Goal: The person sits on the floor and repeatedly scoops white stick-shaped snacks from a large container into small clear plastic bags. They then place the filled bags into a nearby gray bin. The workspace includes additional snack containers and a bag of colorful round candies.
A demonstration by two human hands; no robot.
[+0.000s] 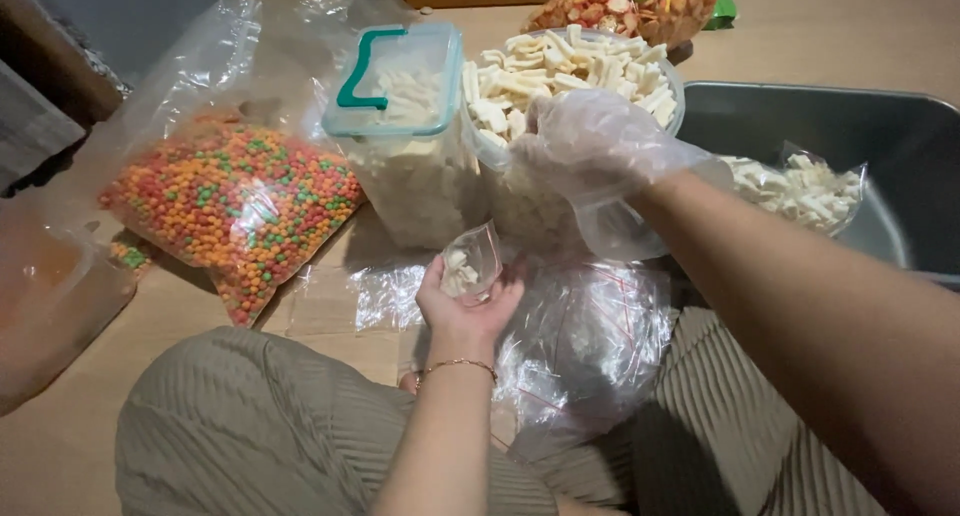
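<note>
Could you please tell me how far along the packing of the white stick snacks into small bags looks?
Done: one filled clear bag of white sticks lies in the grey metal tray. In hand: the left hand holds a small clear plastic bag, partly filled, while the gloved right hand is at the clear tub of white sticks. Left: the tub is heaped, and empty clear bags wait on the lap.

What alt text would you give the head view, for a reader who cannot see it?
A seated person's bare left hand holds a small clear plastic bag partly filled with pale stick snacks, while the right hand, in a clear plastic glove, reaches into a round clear tub of the same sticks. A large bag of orange, red and green balls lies to the left.
</note>
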